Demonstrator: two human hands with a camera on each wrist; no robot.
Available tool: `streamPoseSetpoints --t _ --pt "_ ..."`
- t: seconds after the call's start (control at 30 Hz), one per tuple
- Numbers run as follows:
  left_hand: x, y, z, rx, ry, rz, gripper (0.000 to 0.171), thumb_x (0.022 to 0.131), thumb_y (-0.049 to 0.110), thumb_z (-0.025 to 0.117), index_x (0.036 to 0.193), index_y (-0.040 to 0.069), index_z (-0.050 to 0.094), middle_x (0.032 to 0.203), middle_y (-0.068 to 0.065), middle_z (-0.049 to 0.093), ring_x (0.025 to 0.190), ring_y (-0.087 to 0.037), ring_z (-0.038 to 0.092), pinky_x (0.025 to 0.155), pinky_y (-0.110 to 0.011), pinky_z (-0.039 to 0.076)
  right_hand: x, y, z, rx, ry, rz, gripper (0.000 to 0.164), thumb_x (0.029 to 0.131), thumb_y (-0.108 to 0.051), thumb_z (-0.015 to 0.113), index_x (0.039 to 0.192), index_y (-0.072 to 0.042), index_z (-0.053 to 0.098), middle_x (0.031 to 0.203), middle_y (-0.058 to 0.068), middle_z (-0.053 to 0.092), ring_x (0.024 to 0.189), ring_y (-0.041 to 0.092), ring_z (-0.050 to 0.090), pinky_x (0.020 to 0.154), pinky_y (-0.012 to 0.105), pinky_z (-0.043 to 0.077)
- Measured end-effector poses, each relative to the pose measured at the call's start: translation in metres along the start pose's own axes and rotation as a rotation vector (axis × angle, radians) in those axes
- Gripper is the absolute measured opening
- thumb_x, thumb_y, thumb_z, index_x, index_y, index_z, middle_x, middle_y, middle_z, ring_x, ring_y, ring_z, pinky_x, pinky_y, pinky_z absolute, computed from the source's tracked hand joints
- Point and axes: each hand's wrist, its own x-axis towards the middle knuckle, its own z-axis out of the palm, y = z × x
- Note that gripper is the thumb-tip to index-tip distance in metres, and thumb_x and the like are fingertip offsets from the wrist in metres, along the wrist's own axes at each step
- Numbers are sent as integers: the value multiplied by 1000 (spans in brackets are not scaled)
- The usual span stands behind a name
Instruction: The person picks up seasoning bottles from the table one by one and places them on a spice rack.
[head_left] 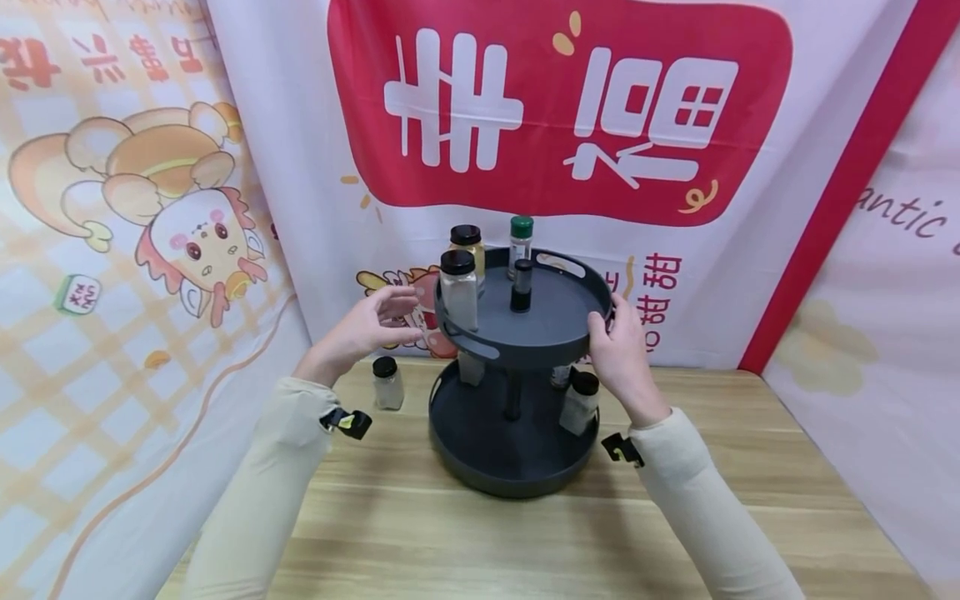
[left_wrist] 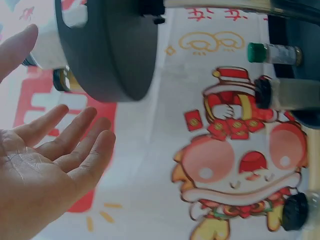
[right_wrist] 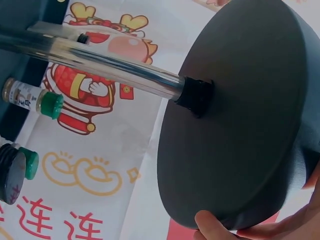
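Observation:
A dark grey two-tier turntable rack (head_left: 558,308) stands on the table. My right hand (head_left: 624,354) grips the upper tier's rim at its right side. Left of that tier, my left hand (head_left: 367,325) hangs with fingers spread and holds nothing; the left wrist view shows its palm (left_wrist: 37,175) apart from the rack. The upper tier carries two black-lidded jars, one with white contents (head_left: 459,296) and one yellowish (head_left: 478,258), a green-capped bottle (head_left: 521,242) and a small dark-capped bottle (head_left: 521,287). On the lower tier (head_left: 495,458), a black-lidded jar (head_left: 579,406) leans at the right; other containers are partly hidden.
A black-lidded jar (head_left: 388,387) stands on the wooden table (head_left: 420,542), left of the rack and below my left hand. Printed cloth (head_left: 300,125) hangs behind, with more cloth at both sides. A metal post (right_wrist: 125,70) joins the two tiers.

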Motion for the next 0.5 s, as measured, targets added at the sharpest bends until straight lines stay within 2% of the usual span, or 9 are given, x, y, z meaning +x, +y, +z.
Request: streamPoseSetpoints --t 0.27,0.5 --pt "-7 -40 -2 114 53 -69 69 84 27 73 140 6 39 142 -21 39 132 -37 35 105 -52 32 -6 -5 -2 -22 -8 -6 65 98 -41 39 146 1 26 141 25 33 127 36 35 105 53 29" --pt "-9 -83 1 229 159 -130 65 85 23 71 138 1 40 140 -23 41 130 -40 35 104 -55 30 -13 -8 -2 -59 -14 -20 70 99 -45 37 148 2 21 144 26 29 129 38 32 106 54 28"
